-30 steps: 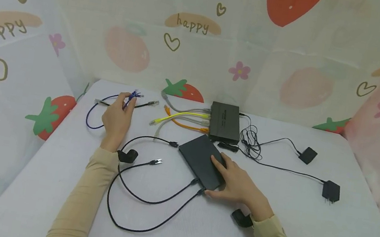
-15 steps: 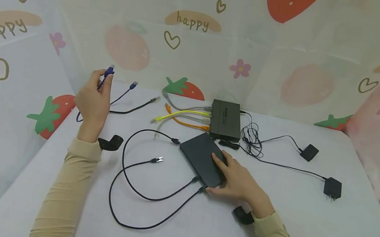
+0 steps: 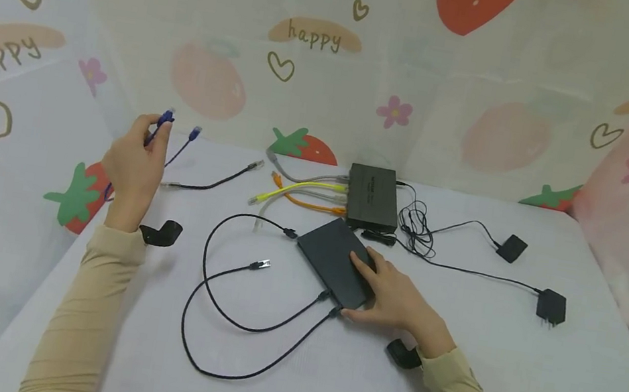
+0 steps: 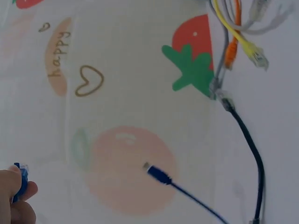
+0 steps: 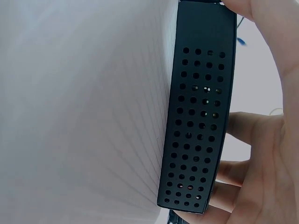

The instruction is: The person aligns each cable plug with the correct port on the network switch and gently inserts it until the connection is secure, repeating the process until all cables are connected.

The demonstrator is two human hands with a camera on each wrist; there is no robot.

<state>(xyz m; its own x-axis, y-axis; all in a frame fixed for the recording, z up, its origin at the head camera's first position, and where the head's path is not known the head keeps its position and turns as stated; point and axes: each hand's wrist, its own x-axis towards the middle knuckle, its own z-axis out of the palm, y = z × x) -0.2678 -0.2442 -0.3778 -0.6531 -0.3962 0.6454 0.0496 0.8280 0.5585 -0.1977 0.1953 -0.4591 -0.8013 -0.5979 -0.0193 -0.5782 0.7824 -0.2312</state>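
Note:
My left hand [image 3: 131, 175] is raised at the far left, pinching one plug of a blue Ethernet cable [image 3: 165, 117] between thumb and fingertips. The cable's other plug [image 4: 159, 175] dangles free in the left wrist view. A short black Ethernet cable [image 3: 219, 183] lies on the table beside that hand. At the middle sits a flat black network switch [image 3: 333, 253], its vented side wall [image 5: 196, 107] filling much of the right wrist view. My right hand [image 3: 396, 303] grips its right end, thumb near the plugs at the front corner and fingers spread over the top and far edge.
Two long black cables [image 3: 226, 378] loop across the front from the near switch. A second switch [image 3: 374, 195] behind it carries yellow [image 3: 298, 193], orange and grey cables. Tangled power cords [image 3: 417, 233] lead right to two adapters [image 3: 512, 248]. A printed curtain [image 3: 316, 101] encloses the table.
My left hand has lifted the blue cable from the table and carried it left, and its other plug now hangs loose. The right hand stays on the network switch.

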